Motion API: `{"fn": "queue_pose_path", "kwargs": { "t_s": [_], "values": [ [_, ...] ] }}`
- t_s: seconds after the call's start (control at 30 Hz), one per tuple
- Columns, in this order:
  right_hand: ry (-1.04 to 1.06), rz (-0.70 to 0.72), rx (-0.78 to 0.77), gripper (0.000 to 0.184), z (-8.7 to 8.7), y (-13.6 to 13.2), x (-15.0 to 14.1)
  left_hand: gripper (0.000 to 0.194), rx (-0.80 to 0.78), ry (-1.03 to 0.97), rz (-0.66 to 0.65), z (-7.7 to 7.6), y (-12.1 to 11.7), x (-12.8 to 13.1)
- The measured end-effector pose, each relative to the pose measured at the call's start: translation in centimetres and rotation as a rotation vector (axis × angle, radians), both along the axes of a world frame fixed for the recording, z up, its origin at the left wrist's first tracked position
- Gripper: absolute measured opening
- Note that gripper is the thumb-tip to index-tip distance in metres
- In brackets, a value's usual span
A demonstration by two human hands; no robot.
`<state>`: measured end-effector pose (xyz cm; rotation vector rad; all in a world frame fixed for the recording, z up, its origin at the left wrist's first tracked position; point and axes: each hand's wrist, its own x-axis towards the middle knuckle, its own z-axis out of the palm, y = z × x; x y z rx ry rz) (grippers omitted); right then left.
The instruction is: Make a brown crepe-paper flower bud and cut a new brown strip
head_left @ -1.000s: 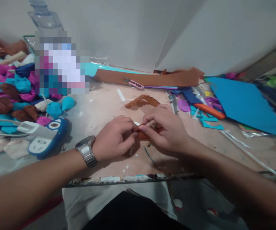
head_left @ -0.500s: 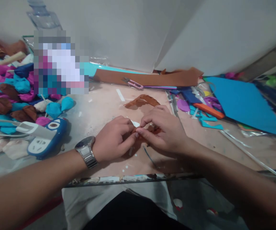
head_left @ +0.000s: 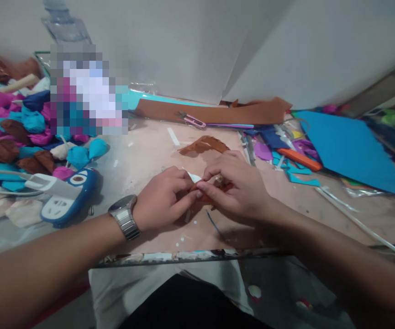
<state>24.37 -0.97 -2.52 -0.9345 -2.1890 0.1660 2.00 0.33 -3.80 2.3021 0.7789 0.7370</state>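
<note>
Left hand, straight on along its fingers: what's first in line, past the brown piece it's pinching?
Most likely the right hand, its thumb and fingertips right at the left hand's, pinching the same brown piece. Whether they touch is unclear from one view.

No readable text, label, brand, number or sign in view. Socket block (head_left: 56,206): eye-like figure (head_left: 78,178) at far end, any lettering not made out. White charger (head_left: 44,183), on socket block: any markings too blurred. Watch (head_left: 124,206), just right of socket block: dial too dim and small for numerals or maker's name. Pixelated patch (head_left: 92,91), beyond socket block: any print hidden. Pink snips (head_left: 194,121) and orange tool (head_left: 300,159), well right of socket block and farther back: any print too small to tell.
</note>
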Motion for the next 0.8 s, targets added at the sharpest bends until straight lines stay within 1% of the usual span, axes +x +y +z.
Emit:
{"fn": "queue_pose_path", "kwargs": {
  "t_s": [0.17, 0.37, 0.53, 0.67, 0.73, 0.8],
  "values": [
    [0.034, 0.041, -0.019, 0.014, -0.13, 0.12, 0.16, 0.025, -0.046, -0.065, 0.011, 0.13, 0.07, 0.03],
    [0.013, 0.048, -0.018, 0.014, -0.27, 0.27, 0.22, 0.022, -0.02, -0.019, -0.032, -0.07, -0.01, 0.08],
    [0.003, 0.057, -0.038, 0.014, -0.05, 0.37, 0.27, 0.02, 0.0, 0.025, -0.023, -0.05, -0.04, 0.05],
    [0.017, 0.027, -0.035, 0.016, 0.25, 0.37, 0.41, 0.018, 0.0, 0.058, -0.041, 0.16, -0.11, 0.09],
    [0.036, 0.018, -0.033, 0.017, 0.31, 0.35, 0.46, 0.016, -0.006, 0.056, -0.034, 0.26, -0.17, 0.09],
    [0.047, 0.02, -0.038, 0.019, 0.31, 0.36, 0.48, 0.018, -0.025, 0.017, 0.002, 0.36, -0.2, 0.06]
  ]
}}
